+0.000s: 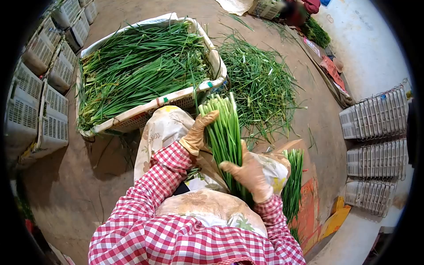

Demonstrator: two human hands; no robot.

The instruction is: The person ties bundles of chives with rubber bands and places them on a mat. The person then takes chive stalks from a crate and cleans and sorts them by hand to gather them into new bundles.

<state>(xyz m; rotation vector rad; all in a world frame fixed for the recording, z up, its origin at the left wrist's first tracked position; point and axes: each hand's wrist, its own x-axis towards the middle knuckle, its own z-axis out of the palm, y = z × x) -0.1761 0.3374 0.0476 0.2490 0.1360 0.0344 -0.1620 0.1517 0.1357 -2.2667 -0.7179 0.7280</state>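
A thick bunch of green garlic chives [223, 132] stands over my lap, its pale cut ends pointing up and away from me. My left hand [196, 134], in a tan glove, wraps round the bunch's left side near the pale ends. On the other side, lower down, my gloved right hand [249, 174] grips it, thumb across the front; its other fingers are partly hidden. Another bunch of chives [292, 183] lies on the floor by my right knee. In front of me to the left, a large white basket [145, 108] holds many loose chives [141, 66].
A heap of loose green trimmings [258, 84] lies right of the basket. Stacked plastic crates [55, 108] line the left side, and more crates [375, 117] stand by the right wall. Another person [295, 13] works at the far right. Flattened cardboard [309, 212] lies right of me.
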